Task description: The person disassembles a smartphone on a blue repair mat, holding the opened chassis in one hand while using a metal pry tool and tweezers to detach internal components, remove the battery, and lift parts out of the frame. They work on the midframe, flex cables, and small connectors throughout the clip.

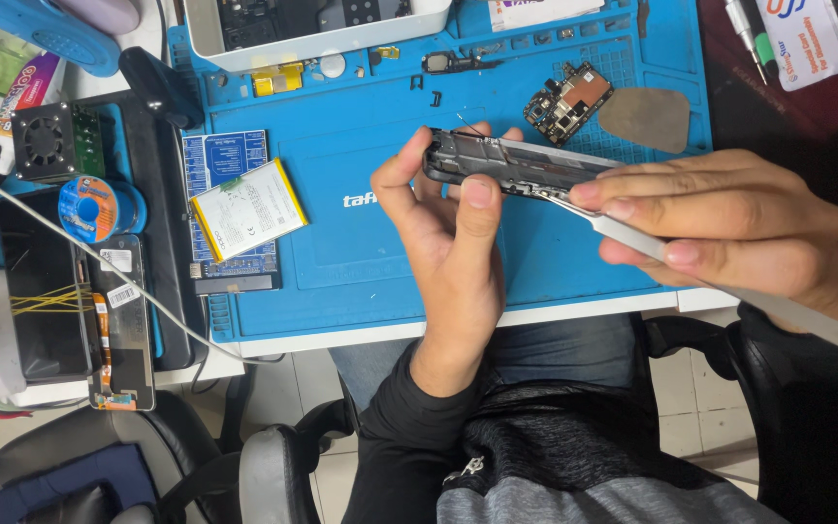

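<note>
Across most of the bench, a blue work mat [390,262], reaching to the near edge. At the far edge of the mat, a white tray [317,39] with dark parts inside. Above the middle of the mat, toward its right side, an opened phone frame [506,165], dark, held on its edge and tilted, not touching the mat. Left hand [448,233] closed around the left end of the frame, thumb on the near side, fingers behind. Right hand [729,228] closed on metal tweezers [623,233], tips touching the near edge of the frame just beside the left thumb. On the left part of the mat, a white battery with yellow rim [247,209], lying flat on a small printed card. Near the far right corner of the mat, a small circuit board [566,99], and just beside it a grey oval pad [644,118]. Off the mat, at the left edge of the bench, a solder spool [89,209] and a small black fan [43,141].
</note>
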The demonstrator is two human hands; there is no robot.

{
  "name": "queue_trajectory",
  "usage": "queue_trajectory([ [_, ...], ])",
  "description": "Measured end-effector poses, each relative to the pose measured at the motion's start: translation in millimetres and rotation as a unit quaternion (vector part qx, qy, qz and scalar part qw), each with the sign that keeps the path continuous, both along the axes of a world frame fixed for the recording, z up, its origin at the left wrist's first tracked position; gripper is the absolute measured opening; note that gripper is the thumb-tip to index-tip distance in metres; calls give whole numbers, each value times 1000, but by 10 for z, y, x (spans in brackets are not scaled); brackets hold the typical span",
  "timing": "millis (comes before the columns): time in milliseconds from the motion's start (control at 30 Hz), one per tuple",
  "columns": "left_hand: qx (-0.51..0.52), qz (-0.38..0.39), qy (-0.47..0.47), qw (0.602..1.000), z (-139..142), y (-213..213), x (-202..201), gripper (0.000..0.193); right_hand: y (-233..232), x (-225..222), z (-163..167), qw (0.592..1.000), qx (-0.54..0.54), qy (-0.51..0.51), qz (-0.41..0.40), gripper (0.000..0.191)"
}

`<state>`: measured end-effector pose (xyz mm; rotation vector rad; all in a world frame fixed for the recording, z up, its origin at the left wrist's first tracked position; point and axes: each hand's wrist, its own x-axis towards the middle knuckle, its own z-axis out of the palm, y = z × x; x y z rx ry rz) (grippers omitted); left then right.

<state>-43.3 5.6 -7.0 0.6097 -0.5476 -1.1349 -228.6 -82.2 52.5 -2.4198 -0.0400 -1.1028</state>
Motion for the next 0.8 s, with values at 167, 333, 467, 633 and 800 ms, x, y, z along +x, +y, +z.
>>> queue_trajectory([
  [167, -3, 1, 2, 1000, -7, -10, -15, 55, -40, -8, 4, 1000, 6, -10, 6, 41],
  [333, -1, 0, -3, 1000, -20, -17, -7, 54, -12, -33, 9, 998, 60, -2, 5, 38],
  [467, 1, 3, -8, 1000, -28, -16, -14, 53, -7, -17, -1, 999, 54, -3, 6, 40],
  [633, 10, 2, -7, 1000, -17, -24, -10, 52, 12, 0, 21, 1000, -1, 19, -9, 43],
  [800, 14, 1, -7, 1000, -11, -24, -15, 51, 5, 21, 18, 999, -36, 5, -14, 44],
])
